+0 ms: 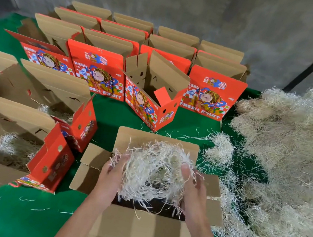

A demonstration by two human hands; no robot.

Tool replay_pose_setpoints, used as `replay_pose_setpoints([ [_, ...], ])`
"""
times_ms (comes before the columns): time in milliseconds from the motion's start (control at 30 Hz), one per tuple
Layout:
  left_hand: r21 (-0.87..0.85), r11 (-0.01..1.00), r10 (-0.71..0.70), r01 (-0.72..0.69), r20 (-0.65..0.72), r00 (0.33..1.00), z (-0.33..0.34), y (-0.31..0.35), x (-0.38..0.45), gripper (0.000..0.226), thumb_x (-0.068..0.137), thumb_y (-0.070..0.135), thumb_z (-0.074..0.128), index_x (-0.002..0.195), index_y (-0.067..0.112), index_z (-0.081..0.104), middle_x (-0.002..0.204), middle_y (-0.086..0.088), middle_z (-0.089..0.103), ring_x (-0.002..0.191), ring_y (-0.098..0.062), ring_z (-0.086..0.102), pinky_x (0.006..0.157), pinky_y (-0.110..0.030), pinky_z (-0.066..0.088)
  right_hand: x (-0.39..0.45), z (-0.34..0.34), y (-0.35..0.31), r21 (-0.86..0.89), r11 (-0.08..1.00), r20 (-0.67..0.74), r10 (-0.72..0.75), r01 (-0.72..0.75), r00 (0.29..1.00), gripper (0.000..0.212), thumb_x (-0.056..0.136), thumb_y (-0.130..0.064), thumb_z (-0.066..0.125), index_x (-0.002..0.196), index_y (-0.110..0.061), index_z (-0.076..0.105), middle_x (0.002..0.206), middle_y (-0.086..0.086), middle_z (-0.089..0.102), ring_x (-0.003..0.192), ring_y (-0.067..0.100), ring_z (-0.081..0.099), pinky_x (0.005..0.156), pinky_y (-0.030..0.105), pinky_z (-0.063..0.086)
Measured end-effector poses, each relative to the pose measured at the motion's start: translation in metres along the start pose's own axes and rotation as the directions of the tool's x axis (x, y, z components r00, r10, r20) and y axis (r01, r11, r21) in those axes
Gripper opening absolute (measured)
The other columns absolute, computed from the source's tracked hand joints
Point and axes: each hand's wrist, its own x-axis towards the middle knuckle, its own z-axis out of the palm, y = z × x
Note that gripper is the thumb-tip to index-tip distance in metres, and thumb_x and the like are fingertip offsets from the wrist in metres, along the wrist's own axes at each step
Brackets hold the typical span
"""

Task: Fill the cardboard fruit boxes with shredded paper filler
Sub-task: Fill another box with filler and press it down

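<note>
An open cardboard fruit box [144, 236] stands right in front of me on the green floor cover, its flaps spread out. Above its opening I hold a loose wad of pale shredded paper [154, 170] between both hands. My left hand [111, 176] grips the wad's left side and my right hand [194, 187] grips its right side, fingers curled into the strands. The box's inside looks dark under the wad.
A big heap of shredded paper [287, 158] lies to the right. Two open boxes with some filler [17, 146] [57, 111] stand at the left. Several red printed boxes stand in rows behind; one open box [153, 95] sits askew just past mine. A grey wall runs behind.
</note>
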Motion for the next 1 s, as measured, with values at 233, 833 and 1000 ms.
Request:
replay_pose_setpoints([
  [233,0.204,0.976,0.050,-0.070,0.102,0.994,0.024,-0.006,-0.025,0.112,0.039,0.098,0.067,0.136,0.054,0.036,0.127,0.028,0.046,0.116,-0.001,0.052,0.103,-0.037,0.041,-0.008,0.053,0.007,0.033,0.978,0.115,-0.208,0.205,0.971,0.041,0.088,-0.042,0.076,0.116,-0.063,0.055,0.111,-0.027,0.070,0.093,-0.011,0.066,0.080,0.011,0.052],
  [833,-0.202,0.979,0.037,-0.032,0.025,0.999,-0.009,0.012,0.003,0.021,0.093,0.024,0.070,0.109,0.013,0.063,0.110,-0.009,0.066,0.078,-0.017,0.065,0.062,-0.030,0.052,0.015,0.003,0.015,0.321,0.946,-0.078,0.073,-0.044,0.994,0.042,0.078,-0.040,0.076,0.112,-0.017,0.071,0.101,-0.011,0.077,0.092,-0.006,0.070,0.103,0.026,0.045],
  [1000,-0.068,0.998,-0.015,0.018,0.054,0.998,-0.016,0.004,-0.006,0.093,0.064,0.049,0.088,0.141,0.022,0.043,0.130,0.010,0.055,0.109,-0.010,0.055,0.085,-0.029,0.045,0.016,-0.002,0.025,0.178,0.983,-0.163,0.076,-0.046,0.984,0.037,0.072,-0.067,0.069,0.074,-0.030,0.066,0.051,0.005,0.055,0.037,0.013,0.049,0.046,0.015,0.044],
])
